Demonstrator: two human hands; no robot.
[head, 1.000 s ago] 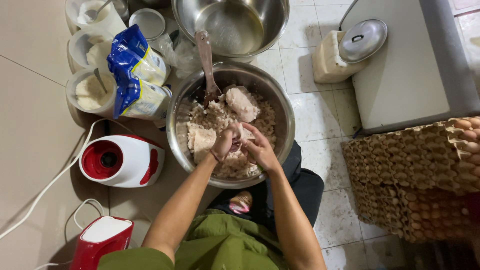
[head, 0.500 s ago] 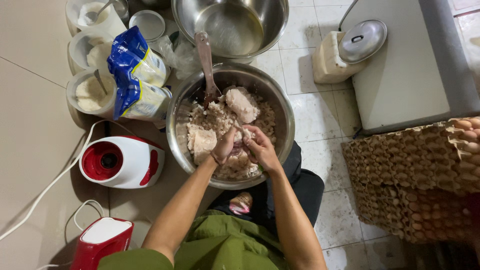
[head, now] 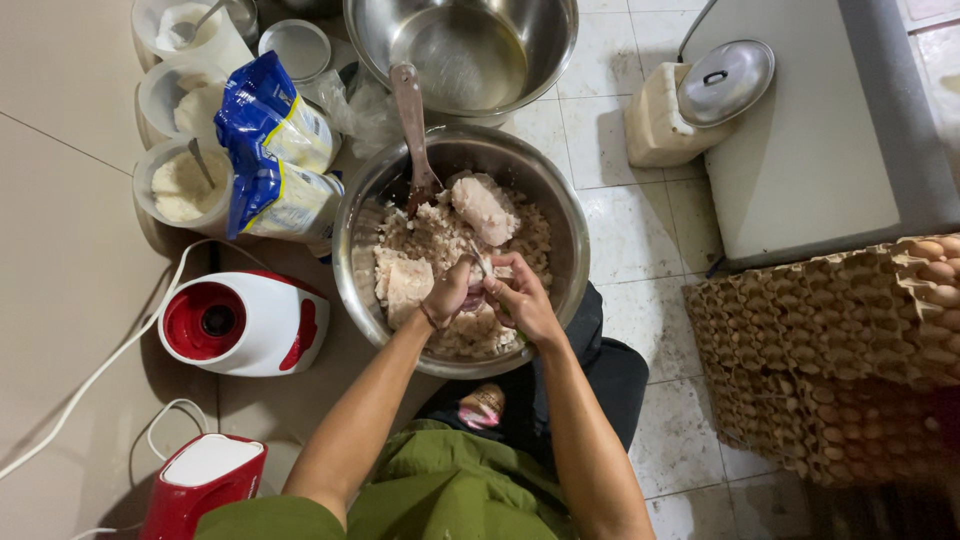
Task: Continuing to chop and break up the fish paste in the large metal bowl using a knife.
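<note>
You have polished metal in front of you: the steel bowl (head: 352, 250) under your hands shines at its rim, and the empty bowl (head: 462, 50) beyond it gleams smoothly inside. The mixture (head: 440, 240) looks coarse, crumbly and matt, with pale smoother lumps. The spoon (head: 410, 110) has a dull brownish handle. The bag (head: 272, 150) is glossy crinkled plastic film, blue and yellow. The blender base (head: 240, 320) is smooth shiny plastic, red and white. The pot lid (head: 725, 82) is brushed metal. The egg trays (head: 840, 360) are rough matt paper pulp. The floor (head: 660, 240) is glazed tile, faintly speckled
</note>
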